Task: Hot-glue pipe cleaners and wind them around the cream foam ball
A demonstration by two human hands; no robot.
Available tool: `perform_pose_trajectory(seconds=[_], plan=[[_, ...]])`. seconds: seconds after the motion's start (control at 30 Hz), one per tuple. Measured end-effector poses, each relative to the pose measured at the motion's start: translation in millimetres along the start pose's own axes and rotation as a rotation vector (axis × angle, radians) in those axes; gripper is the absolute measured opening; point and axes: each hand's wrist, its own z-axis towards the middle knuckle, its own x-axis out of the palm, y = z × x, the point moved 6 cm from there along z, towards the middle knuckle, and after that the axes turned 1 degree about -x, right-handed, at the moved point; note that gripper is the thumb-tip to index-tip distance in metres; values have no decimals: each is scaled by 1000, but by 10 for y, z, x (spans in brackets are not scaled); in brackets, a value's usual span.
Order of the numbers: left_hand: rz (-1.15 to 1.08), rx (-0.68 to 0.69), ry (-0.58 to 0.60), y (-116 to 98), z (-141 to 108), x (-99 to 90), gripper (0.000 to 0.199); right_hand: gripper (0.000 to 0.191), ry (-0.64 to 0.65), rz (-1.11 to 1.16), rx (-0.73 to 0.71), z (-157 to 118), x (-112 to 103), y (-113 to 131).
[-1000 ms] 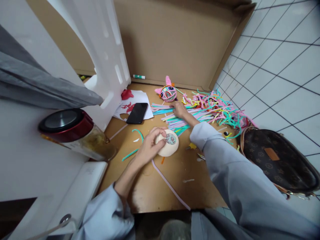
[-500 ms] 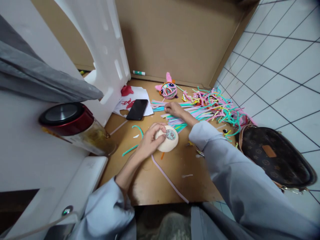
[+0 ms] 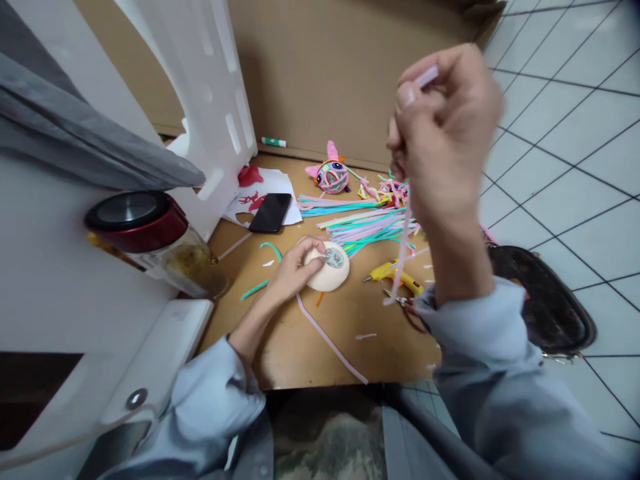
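My left hand (image 3: 296, 265) grips a round cream-coloured ball (image 3: 334, 279) with a grey-green patterned patch on top, low over the table. Raised high on the right, my right hand (image 3: 447, 127) is closed on a pale purple pipe cleaner (image 3: 404, 247), whose long end dangles down. Beneath that strip lie a yellow glue gun (image 3: 387, 272) and a pair of pliers (image 3: 400, 298), partly hidden by my sleeve. Rows of pink, purple and turquoise pipe cleaners (image 3: 370, 230) lie behind the ball. A loose purple pipe cleaner (image 3: 327, 340) runs from near the ball towards the front edge.
A decorated pink ball figure (image 3: 333, 177) sits at the back. Beside it are a black phone (image 3: 271, 212) on white paper and a marker (image 3: 273, 142). A glass bottle (image 3: 155, 240) stands left; a dark brown bag (image 3: 540, 300) is at the right.
My right hand has risen from the pipe cleaner pile, up and to the right, with a purple one in it. The glue gun has come into view. My left hand stays on the ball.
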Motion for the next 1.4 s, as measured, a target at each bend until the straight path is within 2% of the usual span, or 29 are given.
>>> perform_pose_trajectory(seconds=[0.07,0.13,0.17,0.2,0.3,0.4,0.47,0.53,0.63,0.87,0.97,1.1,1.2,1.4], plan=[[-19,-17,8,7,-2,6,18,17,57,150,68,-278,-145,350],[-47,-34,9,8,-5,8,19,20,119,266,204,-624,-239,466],[-58,-39,9,7,-6,7,20,23,145,348,282,-816,-251,433],[-65,-42,7,6,-7,6,20,23,94,392,352,-1006,-281,338],[-78,-45,3,11,-6,-3,19,22,181,397,647,-1604,-96,-202],[-91,-53,-2,37,0,-12,21,24,225,276,785,-2003,95,-705],[-90,-57,-7,59,3,-20,21,22,209,118,740,-2080,134,-863],[-84,-57,-4,78,4,-24,21,19,196,-28,665,-2067,147,-904],[-77,-46,7,88,6,-26,20,18,172,-185,557,-1987,179,-895],[-18,-24,13,37,4,-29,20,27,183,-349,233,-1833,425,-955],[24,18,15,-13,-5,-26,23,27,153,-559,45,-1818,462,-920],[61,79,42,-89,-31,9,30,30,183,-856,-179,-1840,515,-812],[63,92,39,-112,-50,32,31,30,195,-897,-252,-1843,529,-746],[20,75,38,-79,-50,44,35,29,203,-838,-296,-1826,517,-703]])
